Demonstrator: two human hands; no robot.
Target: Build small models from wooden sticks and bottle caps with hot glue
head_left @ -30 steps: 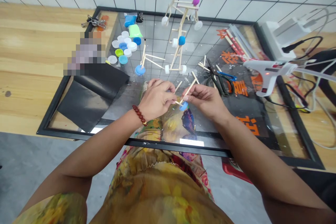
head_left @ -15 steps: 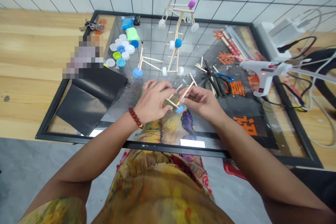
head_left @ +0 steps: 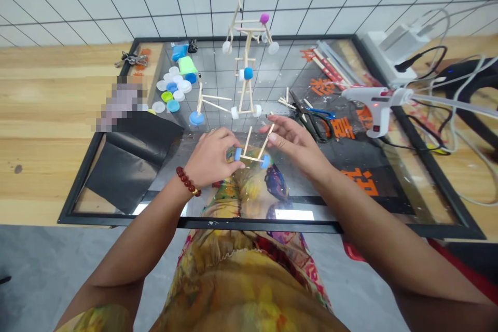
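Observation:
A small frame of wooden sticks (head_left: 252,153) hangs over my lap, with a crosspiece and two uprights. A blue bottle cap sits at each end of the crosspiece: one (head_left: 237,154) at my left fingertips, the other (head_left: 265,161) lower right. My left hand (head_left: 213,158) is curled and holds the frame at its left end. My right hand (head_left: 295,145) is spread open, its fingertips close beside the right upright stick (head_left: 266,141). A red bead bracelet (head_left: 188,181) circles my left wrist.
Several stick models with caps stand on the black-framed glass panel (head_left: 252,224): one (head_left: 247,26) with a pink ball, others (head_left: 245,91) (head_left: 202,104). Bottle caps (head_left: 173,88), scissors (head_left: 311,122), a hot glue gun (head_left: 375,101) and a black sheet (head_left: 128,166) lie around.
My hands have moved apart. The right hand has let go of the stick frame and opened, and the frame now shows a blue cap at both ends. The whole view has tilted slightly.

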